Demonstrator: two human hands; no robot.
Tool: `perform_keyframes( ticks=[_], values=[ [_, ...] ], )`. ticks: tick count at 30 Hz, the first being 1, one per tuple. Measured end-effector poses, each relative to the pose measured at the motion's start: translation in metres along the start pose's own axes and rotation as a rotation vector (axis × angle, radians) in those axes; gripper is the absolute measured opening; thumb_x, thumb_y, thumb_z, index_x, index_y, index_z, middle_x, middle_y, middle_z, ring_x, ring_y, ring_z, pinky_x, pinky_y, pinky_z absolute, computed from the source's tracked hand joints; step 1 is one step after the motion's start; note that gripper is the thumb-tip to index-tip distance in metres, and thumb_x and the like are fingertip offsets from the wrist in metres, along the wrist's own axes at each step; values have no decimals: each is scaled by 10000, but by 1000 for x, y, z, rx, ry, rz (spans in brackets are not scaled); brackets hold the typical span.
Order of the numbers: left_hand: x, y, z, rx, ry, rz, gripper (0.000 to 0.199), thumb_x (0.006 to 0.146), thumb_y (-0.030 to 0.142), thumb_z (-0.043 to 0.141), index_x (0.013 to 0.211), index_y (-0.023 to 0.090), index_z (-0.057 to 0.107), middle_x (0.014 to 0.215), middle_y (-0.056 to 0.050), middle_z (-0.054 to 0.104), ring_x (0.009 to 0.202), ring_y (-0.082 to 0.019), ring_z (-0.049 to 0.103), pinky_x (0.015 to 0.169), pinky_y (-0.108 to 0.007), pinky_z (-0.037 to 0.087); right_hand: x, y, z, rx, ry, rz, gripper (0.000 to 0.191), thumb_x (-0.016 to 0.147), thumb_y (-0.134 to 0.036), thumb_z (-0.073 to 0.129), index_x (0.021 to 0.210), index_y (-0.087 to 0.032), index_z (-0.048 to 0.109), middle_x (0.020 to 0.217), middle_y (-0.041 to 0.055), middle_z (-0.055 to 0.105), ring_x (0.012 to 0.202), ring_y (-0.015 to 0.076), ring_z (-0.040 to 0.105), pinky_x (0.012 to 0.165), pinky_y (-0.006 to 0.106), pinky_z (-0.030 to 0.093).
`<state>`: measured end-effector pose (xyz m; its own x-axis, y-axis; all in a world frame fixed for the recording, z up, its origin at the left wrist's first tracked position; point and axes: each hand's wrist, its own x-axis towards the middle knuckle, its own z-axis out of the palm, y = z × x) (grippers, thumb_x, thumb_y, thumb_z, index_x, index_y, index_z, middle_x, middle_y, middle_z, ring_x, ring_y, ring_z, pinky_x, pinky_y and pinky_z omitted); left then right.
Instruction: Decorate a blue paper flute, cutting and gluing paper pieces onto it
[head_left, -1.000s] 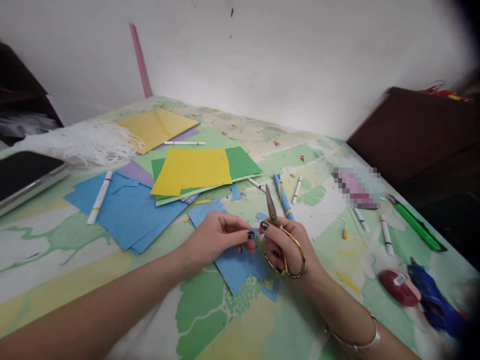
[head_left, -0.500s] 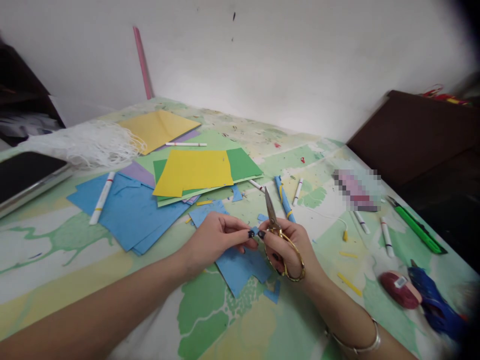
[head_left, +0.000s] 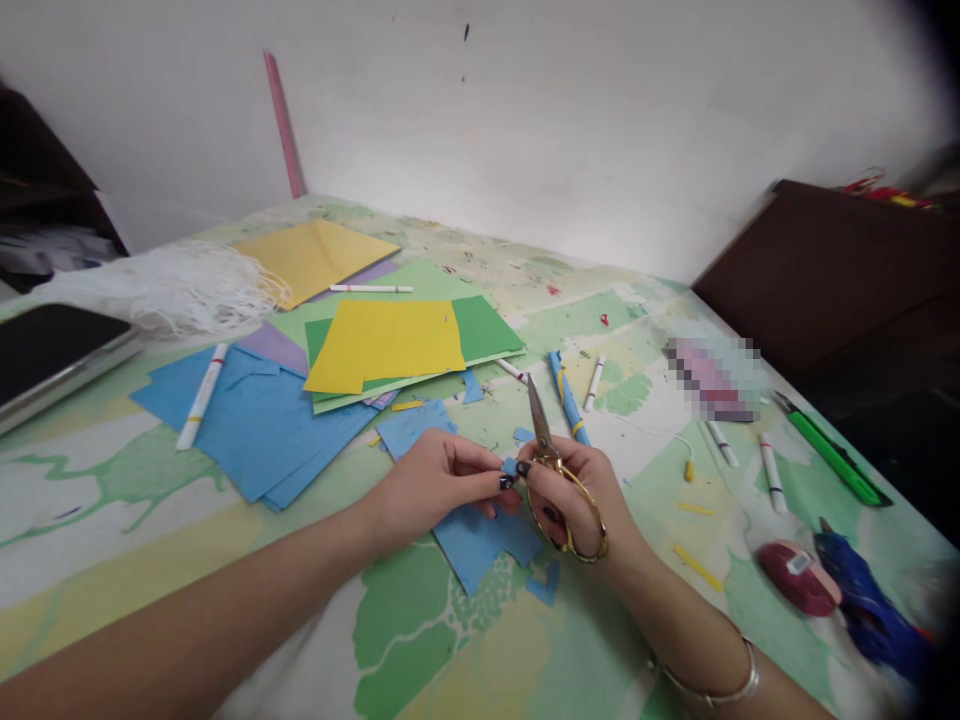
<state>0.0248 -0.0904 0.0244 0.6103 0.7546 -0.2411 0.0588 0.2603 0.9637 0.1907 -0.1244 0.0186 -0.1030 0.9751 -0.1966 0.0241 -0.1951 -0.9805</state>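
Note:
Between my fingertips is a small piece of blue paper (head_left: 509, 466). My left hand (head_left: 442, 480) pinches at its lower left, thumb against the fingers. My right hand (head_left: 574, 490) grips the paper's right side between thumb and finger. Gold-handled scissors (head_left: 541, 425) hang on that same hand, blades closed and pointing up and away, the loops around the fingers. Beneath both hands lies a larger cut sheet of blue paper (head_left: 480, 550), partly hidden by them. A blue paper scrap (head_left: 543, 584) is just below it.
Blue sheets (head_left: 300, 430) and a yellow sheet (head_left: 397, 340) lie to the left. A rolled blue paper tube (head_left: 568, 395) is beyond my right hand. Farther right are a green cutter (head_left: 836, 455), a red computer mouse (head_left: 799, 578) and a blue glue gun (head_left: 866, 600). White string (head_left: 187, 285) heaps at far left.
My left thumb has shifted slightly down on the small blue piece, so more of the paper shows. The right hand and scissors stay almost in place.

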Motion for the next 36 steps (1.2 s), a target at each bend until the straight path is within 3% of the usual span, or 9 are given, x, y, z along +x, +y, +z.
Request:
perform_keyframes(
  ticks=[15,22,29,36],
  values=[
    [4,-9,-1,-162,12,8,177,730,233,684,853,106,679,744,-72,729,681,-128,673,580,-185,496,-3,-5,0,-111,25,-10,189,700,-331,604,714,-160,522,364,-102,384,264,40,324,270,143,273],
    [5,-11,1,-133,48,85,184,704,228,685,836,103,657,722,-60,725,676,-140,679,591,-198,503,-2,-5,0,-124,60,-42,139,698,-301,567,707,-166,538,331,-100,389,247,50,322,258,146,260],
    [6,-12,0,38,79,233,167,775,278,600,758,113,618,630,-35,683,584,-110,630,551,-193,454,-1,2,3,-78,-10,-72,82,669,-243,550,707,-182,509,364,-114,389,247,44,313,254,147,271],
    [9,-10,-1,75,80,263,225,756,340,591,721,118,582,587,-29,651,538,-111,601,520,-203,418,-2,5,4,-48,-39,-110,96,660,-246,542,719,-176,513,378,-106,410,255,44,320,261,149,264]
  ],
)
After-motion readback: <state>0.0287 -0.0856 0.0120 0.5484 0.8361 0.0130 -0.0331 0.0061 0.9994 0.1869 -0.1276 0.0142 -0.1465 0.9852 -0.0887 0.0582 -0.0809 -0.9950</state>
